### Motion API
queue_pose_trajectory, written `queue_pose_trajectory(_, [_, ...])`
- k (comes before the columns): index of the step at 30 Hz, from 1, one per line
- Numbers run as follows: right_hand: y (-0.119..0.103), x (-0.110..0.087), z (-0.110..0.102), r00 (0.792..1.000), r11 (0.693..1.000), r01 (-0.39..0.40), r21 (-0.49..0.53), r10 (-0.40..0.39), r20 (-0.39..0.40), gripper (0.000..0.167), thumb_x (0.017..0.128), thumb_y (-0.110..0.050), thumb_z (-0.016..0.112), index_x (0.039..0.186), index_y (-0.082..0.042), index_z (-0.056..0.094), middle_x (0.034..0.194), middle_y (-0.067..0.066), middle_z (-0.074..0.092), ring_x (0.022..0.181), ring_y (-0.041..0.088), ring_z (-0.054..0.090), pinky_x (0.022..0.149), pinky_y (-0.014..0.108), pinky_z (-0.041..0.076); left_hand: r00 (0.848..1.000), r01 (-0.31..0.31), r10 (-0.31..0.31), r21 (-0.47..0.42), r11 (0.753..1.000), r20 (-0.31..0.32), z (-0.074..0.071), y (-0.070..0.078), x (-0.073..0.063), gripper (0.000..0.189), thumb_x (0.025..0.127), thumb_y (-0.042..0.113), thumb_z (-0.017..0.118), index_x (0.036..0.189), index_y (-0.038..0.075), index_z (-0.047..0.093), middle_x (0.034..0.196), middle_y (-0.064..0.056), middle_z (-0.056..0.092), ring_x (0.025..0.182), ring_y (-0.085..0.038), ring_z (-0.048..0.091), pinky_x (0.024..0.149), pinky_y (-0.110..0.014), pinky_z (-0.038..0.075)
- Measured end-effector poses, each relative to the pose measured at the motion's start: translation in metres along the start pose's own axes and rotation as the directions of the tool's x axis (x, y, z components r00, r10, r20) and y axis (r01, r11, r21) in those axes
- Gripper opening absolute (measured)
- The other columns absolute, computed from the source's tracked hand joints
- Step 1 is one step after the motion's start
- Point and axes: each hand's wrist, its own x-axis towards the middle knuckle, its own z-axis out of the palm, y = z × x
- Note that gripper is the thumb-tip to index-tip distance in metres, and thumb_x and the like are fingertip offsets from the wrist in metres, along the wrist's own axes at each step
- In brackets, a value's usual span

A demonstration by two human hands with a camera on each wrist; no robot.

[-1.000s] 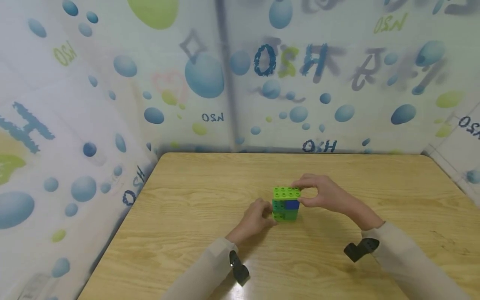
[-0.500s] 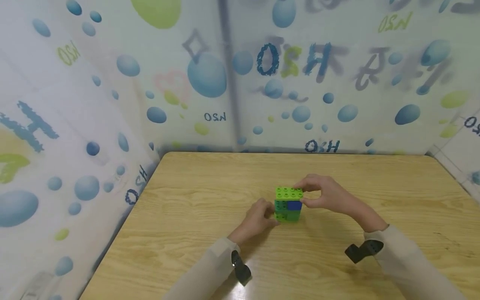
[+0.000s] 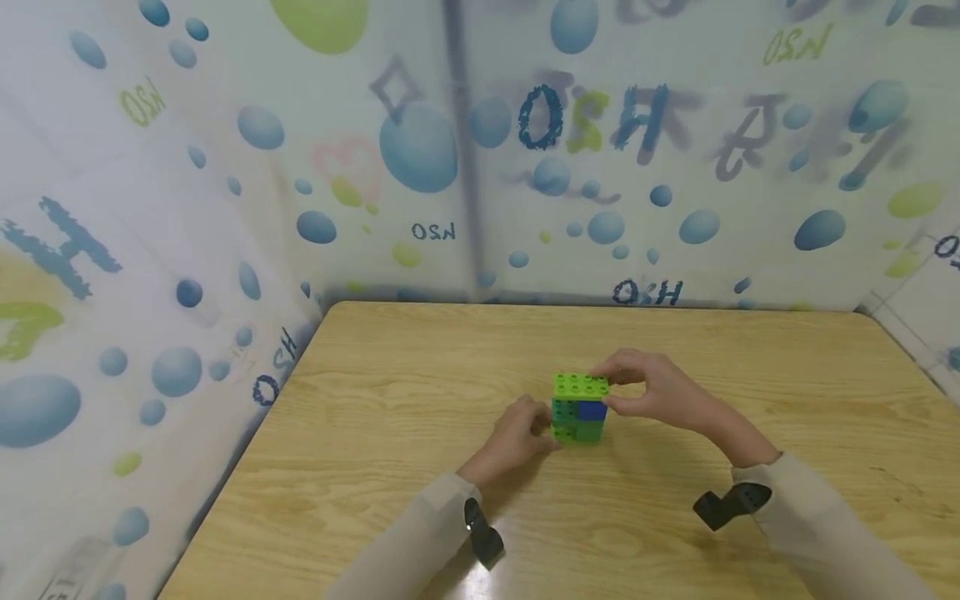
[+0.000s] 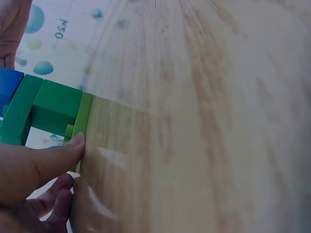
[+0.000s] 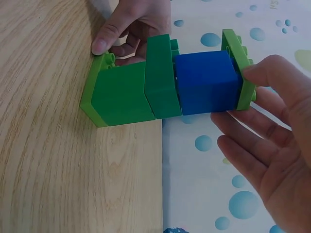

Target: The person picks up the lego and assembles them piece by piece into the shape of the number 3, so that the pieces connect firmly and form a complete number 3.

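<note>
A small stack of toy building bricks stands upright on the table in the head view. Its light green top plate [image 3: 581, 386] covers a blue brick [image 5: 204, 80]. Below come a wider dark green brick [image 5: 161, 80], a green brick [image 5: 124, 92] and a light green bottom plate [image 5: 92, 94]. My right hand [image 3: 663, 393] pinches the top plate at its right end, thumb on the near side. At the foot of the stack, my left hand [image 3: 516, 437] holds the bottom plate's left end, its thumb [image 4: 73, 145] on the plate's edge. The left fingers are partly hidden.
The stack rests on a wooden table [image 3: 375, 375]. Behind and to the left rise walls [image 3: 495, 167] covered with a bubble print. Each sleeve carries a dark wrist camera, one on the left [image 3: 483, 537] and one on the right [image 3: 731, 504].
The head view has shifted slightly, so the wall, table and stack appear a little farther right. Both hands keep the same hold on the stack.
</note>
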Motion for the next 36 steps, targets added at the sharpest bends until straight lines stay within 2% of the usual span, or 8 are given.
queue_pose_trajectory(8, [-0.0006, -0.0006, 0.0000, 1.000, 0.999, 0.007, -0.051, -0.007, -0.007, 0.029, 0.081, -0.007, 0.068, 0.109, -0.007, 0.062, 0.102, 0.001, 0.061, 0.088, 0.015, 0.059, 0.076, 0.040, 0.050, 1.000, -0.006, 0.006, 0.002, 1.000, -0.002, 0.0001, 0.0019, -0.0004, 0.029, 0.072, 0.015, 0.077, 0.097, 0.006, 0.067, 0.084, 0.003, 0.050, 0.079, -0.010, 0.042, 0.072, -0.024, 0.036])
queue_pose_trajectory(23, [-0.0002, -0.0014, -0.0004, 0.999, 0.998, -0.041, -0.043, 0.042, 0.027, 0.028, 0.081, -0.008, 0.067, 0.109, -0.005, 0.063, 0.104, 0.007, 0.063, 0.093, 0.023, 0.062, 0.080, 0.044, 0.048, 1.000, 0.013, -0.013, 0.002, 1.000, 0.012, -0.0005, 0.0058, -0.0020, 0.030, 0.073, 0.016, 0.076, 0.099, 0.005, 0.066, 0.085, 0.003, 0.049, 0.080, -0.011, 0.043, 0.072, -0.024, 0.037])
queue_pose_trajectory(28, [0.0004, -0.0008, 0.0011, 0.999, 0.999, -0.027, -0.047, 0.028, 0.032, 0.029, 0.080, -0.006, 0.068, 0.109, -0.004, 0.062, 0.104, 0.006, 0.063, 0.097, 0.026, 0.061, 0.082, 0.045, 0.046, 1.000, 0.017, -0.017, -0.013, 1.000, 0.012, -0.0021, 0.0063, -0.0018, 0.029, 0.073, 0.014, 0.077, 0.098, 0.005, 0.066, 0.085, 0.003, 0.049, 0.080, -0.011, 0.043, 0.072, -0.025, 0.037])
queue_pose_trajectory(36, [0.0047, -0.0031, 0.0050, 1.000, 0.998, 0.005, -0.065, -0.006, -0.013, 0.030, 0.080, -0.007, 0.069, 0.109, -0.007, 0.062, 0.103, 0.001, 0.063, 0.095, 0.021, 0.060, 0.084, 0.049, 0.044, 1.000, 0.012, -0.012, -0.002, 1.000, 0.000, -0.0007, 0.0048, -0.0005, 0.029, 0.073, 0.014, 0.076, 0.097, 0.003, 0.066, 0.084, 0.001, 0.049, 0.079, -0.013, 0.045, 0.071, -0.026, 0.038])
